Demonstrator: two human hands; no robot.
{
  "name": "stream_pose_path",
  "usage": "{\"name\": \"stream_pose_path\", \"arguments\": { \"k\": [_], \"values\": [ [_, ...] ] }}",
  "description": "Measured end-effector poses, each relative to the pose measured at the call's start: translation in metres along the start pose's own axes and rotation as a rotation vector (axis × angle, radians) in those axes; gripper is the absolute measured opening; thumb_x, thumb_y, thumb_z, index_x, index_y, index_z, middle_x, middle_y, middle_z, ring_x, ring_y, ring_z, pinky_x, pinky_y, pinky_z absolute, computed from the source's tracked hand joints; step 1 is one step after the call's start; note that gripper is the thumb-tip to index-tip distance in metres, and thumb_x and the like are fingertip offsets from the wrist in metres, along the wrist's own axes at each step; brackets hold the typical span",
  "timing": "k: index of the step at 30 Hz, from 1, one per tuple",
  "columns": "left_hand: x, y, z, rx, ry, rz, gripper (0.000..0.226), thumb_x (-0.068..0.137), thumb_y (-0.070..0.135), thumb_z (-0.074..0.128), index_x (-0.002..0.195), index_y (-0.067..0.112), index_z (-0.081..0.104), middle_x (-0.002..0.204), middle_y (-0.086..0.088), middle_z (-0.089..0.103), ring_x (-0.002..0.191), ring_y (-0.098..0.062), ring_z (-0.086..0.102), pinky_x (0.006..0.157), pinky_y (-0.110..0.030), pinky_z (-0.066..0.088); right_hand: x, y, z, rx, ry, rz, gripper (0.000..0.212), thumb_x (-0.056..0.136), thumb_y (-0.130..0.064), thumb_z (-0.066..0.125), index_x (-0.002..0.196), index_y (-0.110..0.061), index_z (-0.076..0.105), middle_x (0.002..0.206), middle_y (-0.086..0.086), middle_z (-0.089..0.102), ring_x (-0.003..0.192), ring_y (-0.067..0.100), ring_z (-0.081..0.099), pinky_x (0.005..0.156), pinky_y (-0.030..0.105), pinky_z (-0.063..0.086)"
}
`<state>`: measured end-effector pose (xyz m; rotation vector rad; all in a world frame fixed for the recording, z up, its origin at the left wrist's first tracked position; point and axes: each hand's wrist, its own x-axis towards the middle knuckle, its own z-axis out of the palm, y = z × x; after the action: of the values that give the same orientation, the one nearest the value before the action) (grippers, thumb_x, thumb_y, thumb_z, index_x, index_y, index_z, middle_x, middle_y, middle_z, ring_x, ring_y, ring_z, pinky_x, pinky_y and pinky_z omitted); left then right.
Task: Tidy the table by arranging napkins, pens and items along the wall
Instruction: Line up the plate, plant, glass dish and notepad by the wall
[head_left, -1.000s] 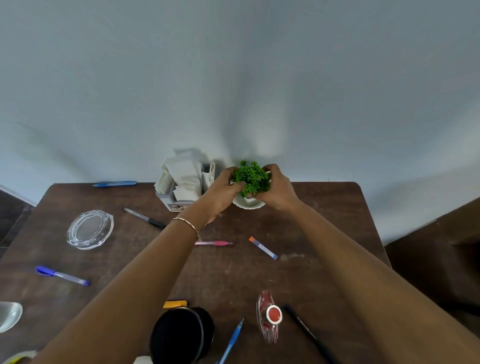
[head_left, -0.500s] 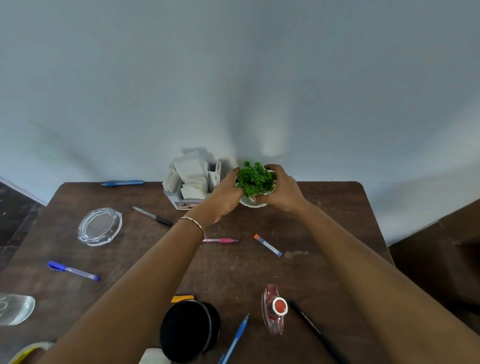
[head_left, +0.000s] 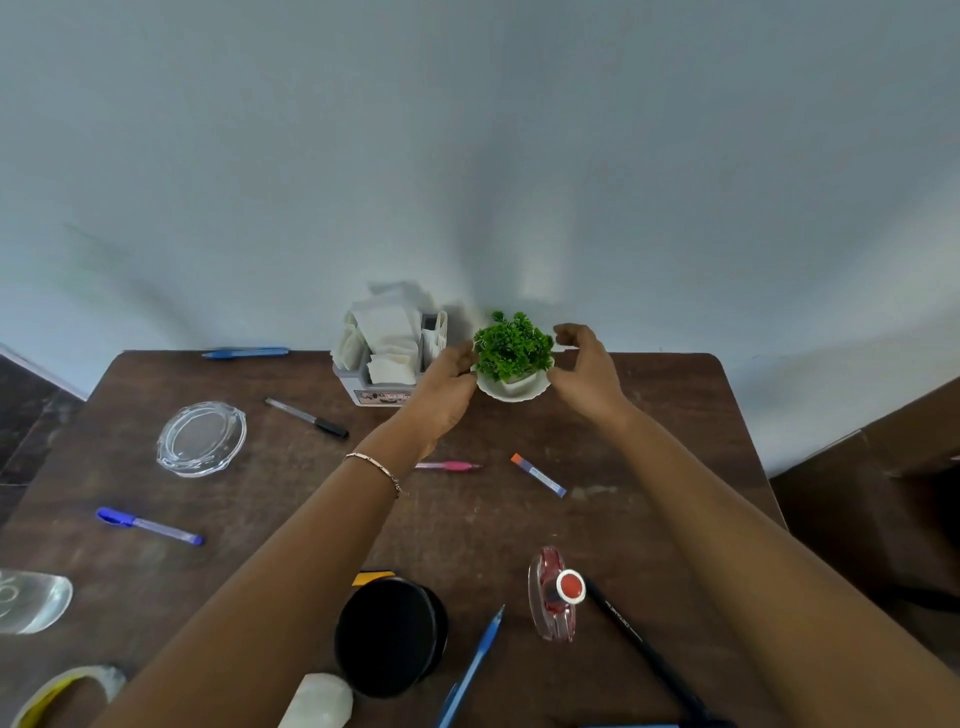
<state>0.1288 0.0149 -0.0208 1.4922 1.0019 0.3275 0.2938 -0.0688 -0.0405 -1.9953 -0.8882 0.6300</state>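
Observation:
A small green plant (head_left: 511, 345) in a white pot (head_left: 515, 389) stands against the wall, just right of a grey holder (head_left: 382, 396) stuffed with white napkins (head_left: 387, 332). My left hand (head_left: 444, 389) is beside the pot's left rim with fingers loose; my right hand (head_left: 587, 374) hovers open a little to the right of it, apart from the pot. Pens lie scattered: a blue one (head_left: 244, 353) by the wall, a black-capped one (head_left: 306, 417), a pink one (head_left: 449, 466), an orange-capped one (head_left: 537, 474) and a blue-capped one (head_left: 148, 526).
A glass dish (head_left: 201, 439) sits at the left of the brown table (head_left: 675, 415). Near the front edge are a black round tin (head_left: 389, 636), a clear red-capped bottle (head_left: 553, 595), a blue pen (head_left: 472, 670), a black pen (head_left: 644, 654) and a tape roll (head_left: 62, 691).
Both hands carried the potted plant back toward the wall, set it beside the napkin holder, and have let go of it; the right hand has pulled away.

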Motion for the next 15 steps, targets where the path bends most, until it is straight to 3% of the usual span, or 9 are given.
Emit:
{"name": "stream_pose_path", "arguments": {
  "k": [3,6,8,11,15],
  "values": [
    [-0.027,0.002,-0.008,-0.084,0.031,0.019,0.049,0.090,-0.009,0.040,0.135,0.010,0.041,0.129,-0.002,0.055,0.101,-0.015,0.055,0.083,-0.033,0.044,-0.025,-0.032,-0.002,0.196,0.047,0.046,0.048,0.084,-0.006,0.059,0.128,-0.020,0.046,0.120,-0.001,0.056,0.097,0.014,0.059,0.079,0.029,0.052],
    [-0.064,-0.004,-0.022,-0.088,0.001,0.058,0.032,0.094,-0.001,0.047,0.122,0.014,0.048,0.120,0.002,0.059,0.106,-0.011,0.056,0.083,-0.020,0.046,-0.072,-0.075,-0.001,0.379,-0.069,0.069,0.042,0.089,-0.007,0.060,0.127,-0.017,0.044,0.114,-0.001,0.058,0.091,0.003,0.057,0.067,0.010,0.046],
    [-0.094,-0.015,-0.035,-0.061,0.005,0.108,0.027,0.094,0.001,0.051,0.119,0.012,0.053,0.117,0.004,0.062,0.109,-0.006,0.058,0.081,-0.013,0.048,-0.109,-0.096,0.005,0.418,-0.174,0.054,0.036,0.090,-0.011,0.061,0.124,-0.017,0.049,0.116,-0.002,0.060,0.099,0.003,0.057,0.072,0.009,0.044],
    [-0.138,-0.039,-0.055,-0.017,0.027,0.143,0.021,0.094,0.006,0.055,0.112,0.017,0.057,0.111,0.009,0.063,0.103,-0.001,0.059,0.084,-0.015,0.048,-0.160,-0.110,0.025,0.410,-0.272,0.052,0.031,0.091,-0.014,0.062,0.121,-0.017,0.055,0.119,-0.002,0.062,0.105,0.005,0.058,0.077,0.011,0.044],
    [-0.193,-0.079,-0.085,-0.046,0.096,0.102,0.020,0.093,0.005,0.056,0.107,0.019,0.060,0.107,0.008,0.066,0.095,0.003,0.062,0.083,-0.014,0.048,-0.221,-0.106,0.065,0.325,-0.348,0.037,0.024,0.090,-0.016,0.064,0.112,-0.024,0.058,0.117,-0.007,0.061,0.110,0.005,0.056,0.096,0.022,0.044]
  ]
}}
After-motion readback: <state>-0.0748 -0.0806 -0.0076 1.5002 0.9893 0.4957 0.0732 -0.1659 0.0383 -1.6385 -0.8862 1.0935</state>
